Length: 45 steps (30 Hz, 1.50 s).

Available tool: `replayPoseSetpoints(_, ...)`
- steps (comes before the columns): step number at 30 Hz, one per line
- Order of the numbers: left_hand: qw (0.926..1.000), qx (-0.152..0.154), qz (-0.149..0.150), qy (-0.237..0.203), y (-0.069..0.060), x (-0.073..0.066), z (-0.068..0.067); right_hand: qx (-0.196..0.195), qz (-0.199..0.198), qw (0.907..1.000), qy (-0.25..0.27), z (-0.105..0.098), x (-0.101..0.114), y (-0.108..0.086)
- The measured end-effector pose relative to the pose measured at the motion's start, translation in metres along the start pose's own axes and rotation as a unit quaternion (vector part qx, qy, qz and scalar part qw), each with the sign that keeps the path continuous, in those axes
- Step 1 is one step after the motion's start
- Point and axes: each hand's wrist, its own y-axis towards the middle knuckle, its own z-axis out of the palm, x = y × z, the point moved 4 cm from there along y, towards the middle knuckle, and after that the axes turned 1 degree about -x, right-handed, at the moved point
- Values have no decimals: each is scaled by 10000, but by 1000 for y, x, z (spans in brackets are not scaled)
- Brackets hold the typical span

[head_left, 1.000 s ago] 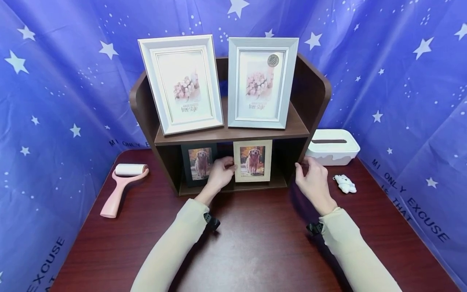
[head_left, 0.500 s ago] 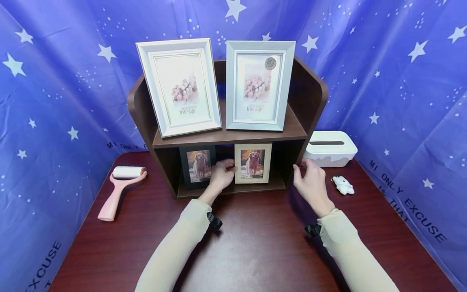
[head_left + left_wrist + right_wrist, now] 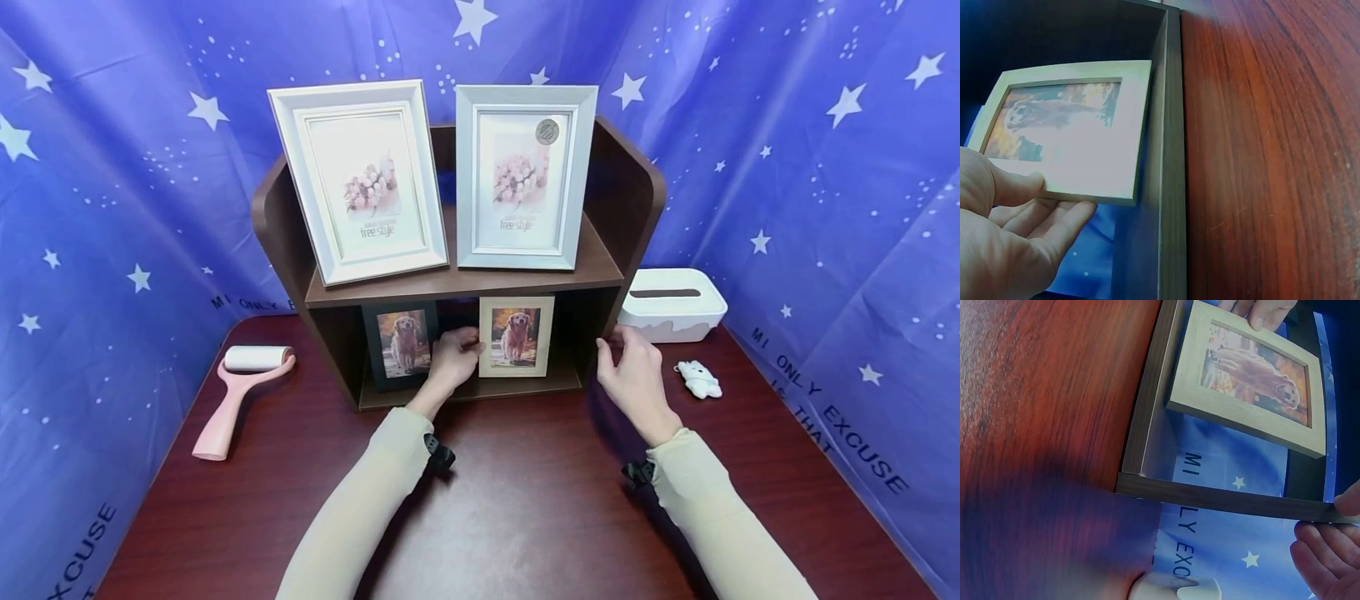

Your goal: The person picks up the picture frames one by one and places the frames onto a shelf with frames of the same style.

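Note:
In the lower compartment of a dark brown shelf, my left hand pinches the left edge of a pale wooden photo frame with a dog picture. The left wrist view shows the thumb on the front of this frame and fingers behind it. Left of that hand stands a black photo frame with a similar picture, partly covered by the hand. My right hand holds the front edge of the shelf's right side panel between thumb and curled fingers, as the right wrist view also shows.
A white photo frame and a grey-white one stand on the upper shelf. Left on the table lies a pink lint roller. At the right are a white tissue box and a small white bear figure.
The head view has shifted slightly. My left hand and the pale photo frame have moved a little to the right within the shelf, widening the gap to the black frame. The right hand keeps its place.

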Motion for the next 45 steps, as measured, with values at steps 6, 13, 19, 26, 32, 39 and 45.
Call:
replayPoseSetpoints(6, 9999, -84, 53, 95, 1, 3, 2, 7, 20, 10000, -6, 1, 0, 0)
replayPoseSetpoints(13, 9997, -170, 67, 152, 3, 6, 5, -8, -10, 10000, 0, 1, -1, 0)
replayPoseSetpoints(19, 9996, -208, 69, 175, 4, 9, 5, -6, -28, 10000, 11, 1, -1, -1)
replayPoseSetpoints(26, 9996, -254, 71, 103, 5, 9, 6, -30, -67, 10000, -20, 1, -1, -2)
replayPoseSetpoints(32, 9993, -365, 38, 92, 5, 8, 6, -26, -103, 9999, -15, 1, 0, -1)
replayPoseSetpoints(39, 9992, -366, -70, -135, 5, 9, 9, -72, -113, 9999, -24, 1, -1, -1)
replayPoseSetpoints(45, 9996, -259, -24, 49, 4, 7, 7, -103, -152, 9998, -14, 1, 0, -1)
